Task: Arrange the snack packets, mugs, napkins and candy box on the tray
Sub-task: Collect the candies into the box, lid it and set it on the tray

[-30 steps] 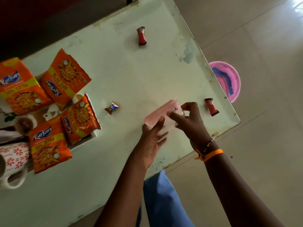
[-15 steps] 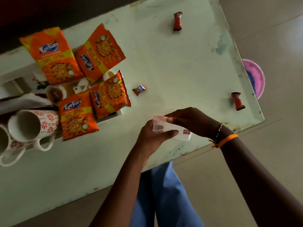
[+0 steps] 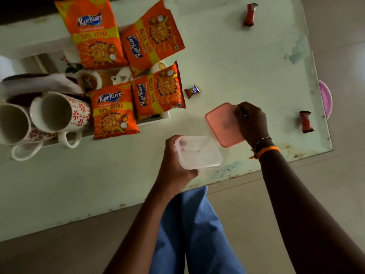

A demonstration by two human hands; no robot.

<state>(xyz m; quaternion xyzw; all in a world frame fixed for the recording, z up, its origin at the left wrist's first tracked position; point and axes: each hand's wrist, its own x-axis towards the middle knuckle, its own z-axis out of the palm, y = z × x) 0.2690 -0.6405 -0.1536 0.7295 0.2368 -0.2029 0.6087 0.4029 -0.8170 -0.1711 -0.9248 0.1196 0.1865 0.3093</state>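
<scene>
My left hand (image 3: pixel 173 165) grips a clear plastic candy box (image 3: pixel 198 153), open and empty, over the table's near edge. My right hand (image 3: pixel 251 123) holds the box's pink lid (image 3: pixel 222 125) flat against the table, just beyond the box. Several orange Kurkure snack packets (image 3: pixel 114 111) lie on the white tray (image 3: pixel 165 115) at the left. Two white mugs with red flowers (image 3: pixel 59 113) lie on their sides at the tray's near left, and a white napkin (image 3: pixel 43 84) lies behind them. A small wrapped candy (image 3: pixel 192 91) sits on the table right of the tray.
Two red wrapped candies lie on the pale green table (image 3: pixel 227 56), one at the far right (image 3: pixel 249 14) and one near the right edge (image 3: pixel 305 121). A pink plate (image 3: pixel 325 98) rests on the floor past the table's right edge. My blue trouser leg (image 3: pixel 189 234) is below.
The lid has come off the box: my right hand carried the pink lid away to the table, while my left hand kept the clear box, now open side up.
</scene>
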